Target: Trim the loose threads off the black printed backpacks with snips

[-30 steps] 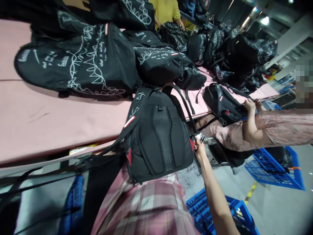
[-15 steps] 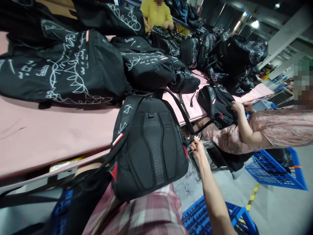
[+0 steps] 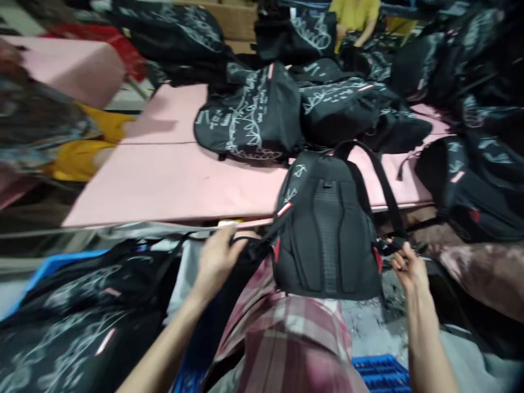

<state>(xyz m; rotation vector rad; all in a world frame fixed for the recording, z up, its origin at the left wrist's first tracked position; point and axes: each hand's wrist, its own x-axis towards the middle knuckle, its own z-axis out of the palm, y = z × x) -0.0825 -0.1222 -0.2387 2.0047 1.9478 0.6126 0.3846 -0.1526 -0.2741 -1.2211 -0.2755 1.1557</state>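
A black backpack (image 3: 329, 234) leans upright against the table edge, over my lap, its padded back panel facing me. White scribble prints and a red-and-white tag mark its left shoulder strap (image 3: 291, 191). To the right of the bag, my right hand (image 3: 410, 267) is closed on the lower end of the right shoulder strap (image 3: 387, 185), by a dark buckle. Left of the bag, my left hand (image 3: 216, 259) is closed around a thin black strap (image 3: 249, 238) that runs toward the bag's lower left side. Motion blurs its fingertips.
Several printed black backpacks (image 3: 254, 120) lie on the pink-covered table (image 3: 164, 185). More bags fill a blue crate (image 3: 69, 256) at lower left; another blue crate (image 3: 380, 371) stands below right. People work nearby: a yellow top (image 3: 356, 13) behind, a patterned sleeve (image 3: 483, 267) at right.
The view has swung left, so the bag appears farther right and smaller. My left hand has come into view at the bag's left, on a strap. My right hand keeps its grip.
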